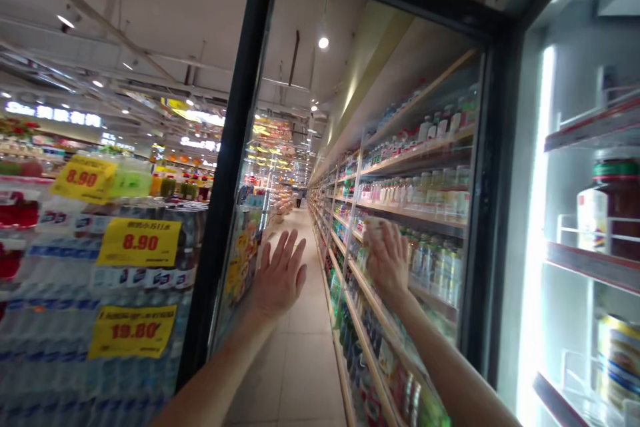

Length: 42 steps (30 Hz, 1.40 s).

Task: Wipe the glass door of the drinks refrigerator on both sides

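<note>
A glass cooler door (239,113) with a black frame stands swung out in front of me. My left hand (281,273) is spread flat at the glass, fingers pointing up, with nothing in it. Farther right, my right hand (389,260) presses toward the same pane, its fingers bent over a pale, cloth-like piece (374,221). Motion blur and the fingers hide most of that piece. Both forearms reach up from the bottom of the view.
On the right, the lit cooler has wire-fronted shelves (595,265) with a dark bottle (625,207) and a yellow can (620,360). Stacked bottled water (55,327) with yellow price signs (139,242) stands at left. Drink shelves and a tiled aisle (300,347) appear in the glass.
</note>
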{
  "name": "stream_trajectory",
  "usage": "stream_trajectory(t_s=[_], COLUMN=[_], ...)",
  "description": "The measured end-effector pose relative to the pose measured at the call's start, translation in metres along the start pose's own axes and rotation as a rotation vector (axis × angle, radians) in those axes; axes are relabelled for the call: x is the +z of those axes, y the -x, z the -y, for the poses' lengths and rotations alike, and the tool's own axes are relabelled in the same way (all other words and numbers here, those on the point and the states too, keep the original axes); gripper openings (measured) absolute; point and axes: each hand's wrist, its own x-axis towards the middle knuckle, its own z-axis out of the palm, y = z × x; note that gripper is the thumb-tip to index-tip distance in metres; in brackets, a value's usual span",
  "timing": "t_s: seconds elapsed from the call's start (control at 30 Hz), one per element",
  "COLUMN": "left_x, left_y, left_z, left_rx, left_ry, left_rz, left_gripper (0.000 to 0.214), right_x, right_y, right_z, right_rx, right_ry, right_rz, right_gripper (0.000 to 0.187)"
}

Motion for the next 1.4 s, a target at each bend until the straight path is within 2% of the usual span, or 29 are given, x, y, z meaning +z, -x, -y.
stream_trajectory(t_s=[0.1,0.13,0.17,0.2,0.23,0.37,0.4,0.43,0.47,0.57,0.6,0.63,0.67,0.77,0.8,0.83,0.87,0.9,0.97,1.0,1.03,1.07,1.1,1.17,1.2,1.23,1.27,1.3,1.4], left_x=[-0.001,-0.001,-0.001,-0.001,0.0,0.003,0.003,0.003,0.003,0.002,0.001,0.001,0.001,0.001,0.0,0.0,0.0,-0.001,-0.002,-0.002,-0.002,-0.003,-0.003,-0.003,-0.003,-0.003,-0.003,-0.003,-0.004], left_y=[0.0,0.0,0.0,0.001,0.001,0.001,0.001,0.001,0.001,0.001,0.001,0.001,0.001,0.001,0.001,0.001,0.0,0.0,0.0,0.0,0.0,-0.001,-0.001,-0.001,-0.001,-0.001,-0.001,-0.001,-0.001], left_z=[-0.001,-0.002,-0.002,-0.002,-0.002,0.0,0.0,0.001,0.001,0.0,0.0,-0.001,-0.001,-0.001,-0.001,-0.001,-0.001,-0.001,-0.001,-0.002,-0.002,-0.002,-0.002,-0.002,-0.002,-0.002,-0.002,-0.002,-0.002], left_rx=[-0.003,-0.007,-0.01,-0.013,-0.016,-0.018,-0.017,-0.019,-0.021,-0.013,-0.01,-0.007,-0.005,-0.014,-0.015,-0.015,-0.013,-0.01,-0.003,-0.002,-0.003,-0.003,-0.002,0.002,0.002,0.003,0.005,0.004,0.004], left_ry=[-0.006,-0.007,-0.005,-0.001,0.004,0.02,0.022,0.024,0.025,0.011,0.005,0.001,0.0,0.007,0.008,0.007,0.006,0.004,0.0,-0.003,-0.005,-0.008,-0.01,-0.013,-0.013,-0.01,-0.006,-0.003,-0.003], left_rz=[0.004,0.004,0.003,0.002,0.001,0.007,0.008,0.008,0.009,0.01,0.011,0.011,0.008,-0.006,-0.005,-0.003,0.001,0.004,0.004,0.004,0.003,0.002,0.0,-0.005,-0.004,-0.003,-0.002,0.0,-0.006], left_gripper=[0.051,0.051,0.052,0.053,0.054,0.058,0.058,0.058,0.057,0.055,0.055,0.055,0.055,0.056,0.055,0.055,0.054,0.054,0.053,0.053,0.052,0.051,0.05,0.048,0.047,0.047,0.047,0.047,0.049], right_x=[-0.007,-0.008,-0.009,-0.008,-0.007,0.0,0.001,0.001,0.0,-0.003,-0.004,-0.004,-0.004,-0.001,0.0,0.001,0.002,0.002,0.002,0.002,0.002,0.002,0.002,0.002,0.002,0.002,0.001,0.001,0.0], right_y=[-0.01,-0.014,-0.016,-0.017,-0.016,-0.006,-0.006,-0.008,-0.012,-0.033,-0.04,-0.044,-0.047,-0.041,-0.039,-0.037,-0.038,-0.04,-0.049,-0.054,-0.057,-0.058,-0.057,-0.05,-0.045,-0.042,-0.04,-0.04,-0.049], right_z=[-0.048,-0.06,-0.066,-0.065,-0.058,-0.009,-0.004,-0.006,-0.013,-0.047,-0.054,-0.056,-0.052,-0.024,-0.016,-0.011,-0.01,-0.013,-0.022,-0.025,-0.025,-0.022,-0.016,-0.004,0.0,-0.001,-0.007,-0.016,-0.05], right_rx=[0.5,0.637,0.716,0.716,0.639,-0.04,-0.112,-0.097,0.0,0.496,0.586,0.594,0.514,-0.044,-0.185,-0.243,-0.209,-0.093,0.234,0.347,0.385,0.34,0.222,-0.097,-0.208,-0.244,-0.194,-0.067,0.463], right_ry=[0.041,0.048,0.049,0.046,0.039,-0.033,-0.037,-0.033,-0.022,0.028,0.04,0.05,0.056,0.019,0.001,-0.008,-0.007,0.005,0.038,0.048,0.049,0.043,0.031,0.002,-0.003,-0.001,0.008,0.019,0.038], right_rz=[-0.228,-0.303,-0.351,-0.364,-0.338,0.002,0.039,0.041,0.003,-0.227,-0.275,-0.294,-0.266,0.0,0.06,0.075,0.045,-0.022,-0.178,-0.225,-0.236,-0.208,-0.148,0.006,0.056,0.073,0.052,-0.005,-0.246], right_gripper=[0.053,0.054,0.055,0.055,0.054,0.049,0.048,0.048,0.049,0.053,0.054,0.054,0.053,0.049,0.049,0.049,0.049,0.05,0.053,0.054,0.055,0.055,0.055,0.052,0.05,0.049,0.048,0.049,0.053])
